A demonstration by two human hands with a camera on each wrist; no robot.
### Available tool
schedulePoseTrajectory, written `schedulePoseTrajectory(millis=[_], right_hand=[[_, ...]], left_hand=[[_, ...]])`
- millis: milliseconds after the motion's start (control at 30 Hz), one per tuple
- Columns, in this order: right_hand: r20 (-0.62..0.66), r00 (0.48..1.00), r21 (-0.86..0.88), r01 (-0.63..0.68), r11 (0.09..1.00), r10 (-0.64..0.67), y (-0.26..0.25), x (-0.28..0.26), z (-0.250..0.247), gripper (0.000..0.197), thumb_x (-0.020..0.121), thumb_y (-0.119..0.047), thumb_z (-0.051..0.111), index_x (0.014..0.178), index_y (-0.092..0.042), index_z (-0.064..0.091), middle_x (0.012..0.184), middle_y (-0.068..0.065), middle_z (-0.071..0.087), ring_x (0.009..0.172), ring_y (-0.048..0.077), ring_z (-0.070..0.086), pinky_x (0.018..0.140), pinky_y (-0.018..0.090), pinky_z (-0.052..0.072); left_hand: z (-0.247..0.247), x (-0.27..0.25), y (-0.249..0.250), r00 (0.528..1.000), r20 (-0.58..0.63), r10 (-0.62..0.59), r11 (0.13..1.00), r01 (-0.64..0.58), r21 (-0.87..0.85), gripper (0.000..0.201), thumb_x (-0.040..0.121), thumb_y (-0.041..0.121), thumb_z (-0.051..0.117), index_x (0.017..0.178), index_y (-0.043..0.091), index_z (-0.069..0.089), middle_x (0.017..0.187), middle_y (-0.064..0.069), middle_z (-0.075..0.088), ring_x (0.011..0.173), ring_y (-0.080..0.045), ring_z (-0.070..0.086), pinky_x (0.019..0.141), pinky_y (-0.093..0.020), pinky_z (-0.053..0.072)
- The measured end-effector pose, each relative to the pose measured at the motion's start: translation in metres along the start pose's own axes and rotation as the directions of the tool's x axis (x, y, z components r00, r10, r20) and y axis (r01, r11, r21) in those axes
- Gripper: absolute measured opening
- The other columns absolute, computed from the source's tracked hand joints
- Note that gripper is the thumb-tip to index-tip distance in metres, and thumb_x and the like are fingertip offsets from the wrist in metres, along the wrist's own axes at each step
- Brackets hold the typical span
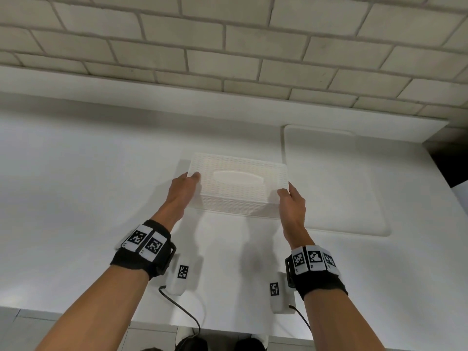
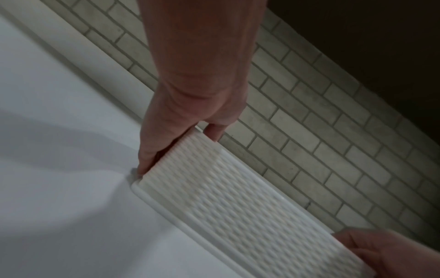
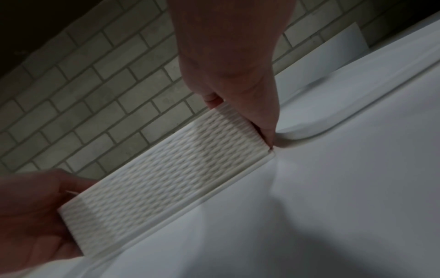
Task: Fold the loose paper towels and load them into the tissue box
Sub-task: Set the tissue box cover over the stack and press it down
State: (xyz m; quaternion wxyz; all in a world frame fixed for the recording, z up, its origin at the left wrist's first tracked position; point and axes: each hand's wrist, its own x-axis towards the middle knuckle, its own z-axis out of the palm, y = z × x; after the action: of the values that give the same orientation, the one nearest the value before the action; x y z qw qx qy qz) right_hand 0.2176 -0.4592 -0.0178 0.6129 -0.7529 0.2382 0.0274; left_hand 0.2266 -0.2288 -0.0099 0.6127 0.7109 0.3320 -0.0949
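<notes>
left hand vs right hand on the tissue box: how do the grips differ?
The left hand grips the box's left end, thumb on the top's far-left corner; the right hand grips the right end, thumb on the near-right corner. So the left hand reaches further toward the brick wall than the right. Shared: each pinches one short end of the white woven-texture tissue box, thumb on top, fingers down the side.
</notes>
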Motion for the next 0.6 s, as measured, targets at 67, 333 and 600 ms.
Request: schedulePoseTrajectory(millis=[67, 333, 600], right_hand=[[-0.012, 1.000, 0.015, 0.003, 1.000, -0.003, 0.004, -0.005, 0.002, 0.039, 0.089, -0.021, 0.045, 0.123, -0.027, 0.063, 0.117, -0.001, 0.068, 0.107, 0.021, 0.060, 0.090, 0.034, 0.049], [-0.025, 0.997, 0.080, 0.068, 0.994, -0.066, 0.031, -0.034, 0.001, 0.030, 0.094, -0.013, 0.047, 0.118, -0.022, 0.063, 0.109, -0.005, 0.067, 0.106, 0.016, 0.058, 0.081, 0.021, 0.044], [0.012, 0.984, -0.005, 0.178, 0.984, -0.178, 0.042, -0.050, -0.003, 0.037, 0.101, -0.022, 0.043, 0.136, -0.028, 0.054, 0.102, -0.039, 0.054, 0.096, -0.016, 0.055, 0.076, -0.004, 0.034]], left_hand=[[-0.001, -0.006, -0.005, 1.000, -0.004, 0.020, 1.000, -0.020, -0.002, 0.051, 0.095, 0.037, 0.048, 0.140, 0.013, 0.047, 0.142, -0.006, 0.052, 0.130, -0.030, 0.048, 0.111, -0.046, 0.036], [-0.029, -0.026, -0.036, 0.999, 0.010, 0.036, 0.999, -0.036, -0.024, 0.041, 0.099, 0.031, 0.044, 0.137, 0.018, 0.053, 0.135, -0.006, 0.058, 0.126, -0.030, 0.051, 0.108, -0.043, 0.035], [-0.039, -0.040, -0.049, 0.985, 0.099, 0.139, 0.990, -0.140, 0.011, 0.042, 0.101, 0.039, 0.042, 0.140, 0.028, 0.049, 0.135, 0.003, 0.059, 0.126, -0.021, 0.053, 0.109, -0.042, 0.037]])
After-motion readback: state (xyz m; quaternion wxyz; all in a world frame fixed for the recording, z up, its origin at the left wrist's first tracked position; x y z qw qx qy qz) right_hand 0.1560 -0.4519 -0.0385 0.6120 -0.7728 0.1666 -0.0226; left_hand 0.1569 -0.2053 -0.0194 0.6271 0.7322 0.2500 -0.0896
